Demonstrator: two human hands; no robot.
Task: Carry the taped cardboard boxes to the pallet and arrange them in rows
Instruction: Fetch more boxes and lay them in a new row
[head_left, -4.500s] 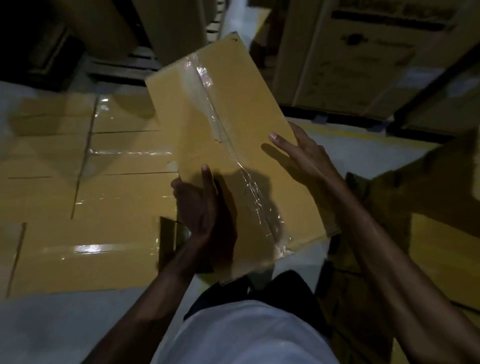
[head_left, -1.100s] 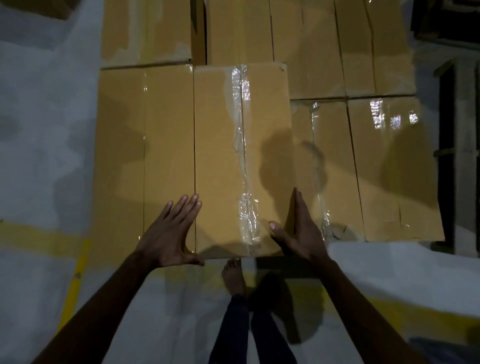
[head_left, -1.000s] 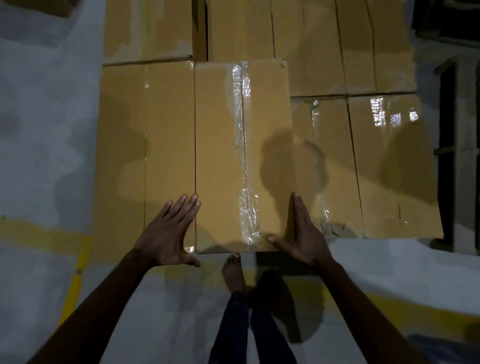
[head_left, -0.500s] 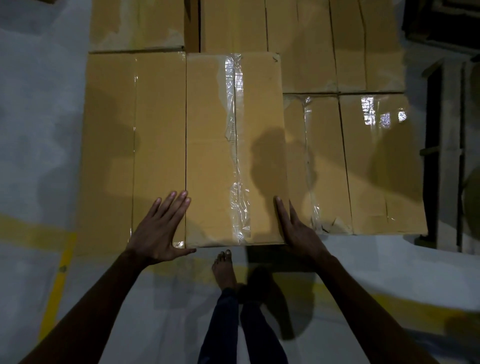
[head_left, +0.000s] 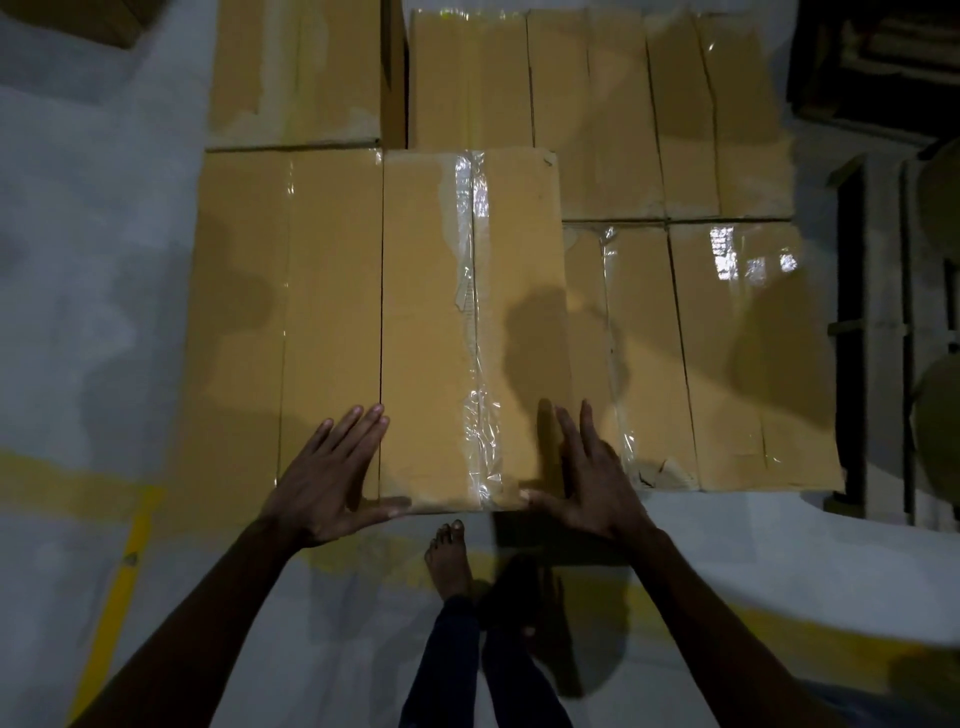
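Grey concrete floor (head_left: 104, 312) with a worn yellow painted line (head_left: 119, 587) surrounds a low block of plain brown cardboard boxes laid in rows. Whatever the boxes stand on is hidden beneath them. At the right edge a dark slatted frame (head_left: 852, 332) sits in deep shadow and I cannot tell what it is; the far row of boxes (head_left: 597, 104) is cut off by the top of the view.

The taped box (head_left: 431, 322) lies in the near row, tight against the left neighbour box (head_left: 332, 312), with its top level with that one. The right neighbour boxes (head_left: 748, 364) look lower and are partly covered by its right side. Wrinkled clear tape (head_left: 475, 312) runs down its centre seam and glares in places. No print on the cardboard can be read; a small dark mark near the taped box's far right corner is too small to make out.

The left hand (head_left: 332, 478) lies flat, fingers straight and close together over the join with the left neighbour box, thumb spread along the taped box's near edge. The right hand (head_left: 587, 483) is flat too, fingers straight along the box's right edge, thumb reaching to the near edge; whether its palm presses the side is unclear. One bare foot (head_left: 449, 558) shows below dark trousers (head_left: 452, 665); the other is lost in shadow.
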